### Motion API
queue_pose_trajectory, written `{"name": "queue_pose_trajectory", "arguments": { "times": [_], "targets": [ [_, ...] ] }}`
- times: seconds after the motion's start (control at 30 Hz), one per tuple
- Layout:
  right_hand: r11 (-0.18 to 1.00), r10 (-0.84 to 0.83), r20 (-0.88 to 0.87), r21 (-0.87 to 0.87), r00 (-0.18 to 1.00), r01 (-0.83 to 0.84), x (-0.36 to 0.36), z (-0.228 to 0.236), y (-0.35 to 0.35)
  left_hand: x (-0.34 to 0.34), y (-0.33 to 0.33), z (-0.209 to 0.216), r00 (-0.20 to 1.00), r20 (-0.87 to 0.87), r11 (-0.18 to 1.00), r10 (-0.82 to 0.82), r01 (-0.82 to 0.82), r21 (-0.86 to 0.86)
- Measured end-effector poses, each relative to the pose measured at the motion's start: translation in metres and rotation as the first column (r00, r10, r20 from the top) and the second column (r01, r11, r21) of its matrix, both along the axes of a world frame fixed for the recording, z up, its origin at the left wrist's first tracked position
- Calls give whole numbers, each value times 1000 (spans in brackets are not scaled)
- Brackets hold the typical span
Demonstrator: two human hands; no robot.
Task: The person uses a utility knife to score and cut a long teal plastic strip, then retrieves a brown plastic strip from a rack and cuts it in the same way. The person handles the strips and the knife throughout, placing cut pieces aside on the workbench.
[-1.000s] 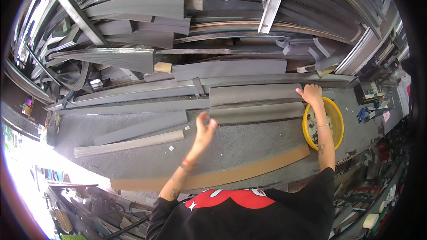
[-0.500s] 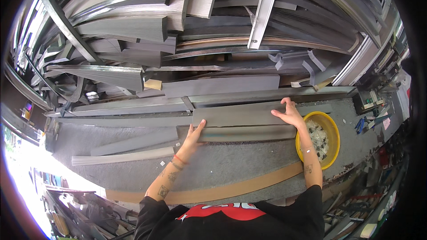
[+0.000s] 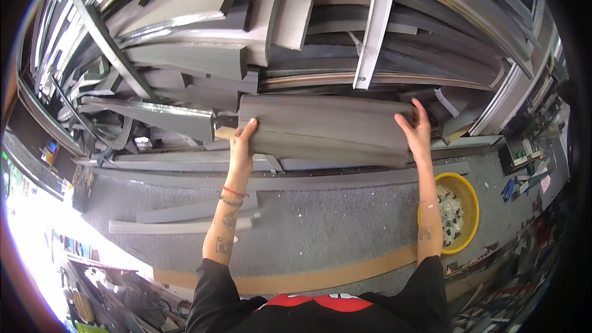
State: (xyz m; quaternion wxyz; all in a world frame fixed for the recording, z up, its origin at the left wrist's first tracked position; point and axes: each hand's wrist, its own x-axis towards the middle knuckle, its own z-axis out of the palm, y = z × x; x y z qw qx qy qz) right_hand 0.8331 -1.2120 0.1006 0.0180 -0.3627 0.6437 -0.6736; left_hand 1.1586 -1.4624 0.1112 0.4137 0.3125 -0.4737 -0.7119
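Facing long grey strips [image 3: 200,60] across a grey workbench [image 3: 345,222], holding a broad grey-brown piece [image 3: 327,128] over the bench's far edge, in front of the strips and beyond a yellow tub [image 3: 473,213] partly hidden by the right forearm [image 3: 430,219]. Gripping the piece's left end in the left hand [image 3: 241,148], with thumb on the near face and other fingers out of sight behind; spreading thumb and forefinger of the right hand [image 3: 418,134] apart at the opposite end. Cannot tell about any clamping by its other fingers.

Two hands [image 3: 241,146] [image 3: 420,135], one yellow basin [image 3: 472,217], one brown strip [image 3: 296,283]
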Motion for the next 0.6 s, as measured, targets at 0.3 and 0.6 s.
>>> {"name": "queue_pose_trajectory", "arguments": {
  "times": [0.3, 0.6],
  "targets": [
    [952, -301, 448, 85, 842, 295, 87, -76, -10, -32, -59, -38, 982, -142, 991, 126, -130, -20],
    [957, 256, 539, -259, 802, -131, 47, -39, -71, -56, -88, -21, 933, -128, 941, 337, -328, 86]
  ]
}}
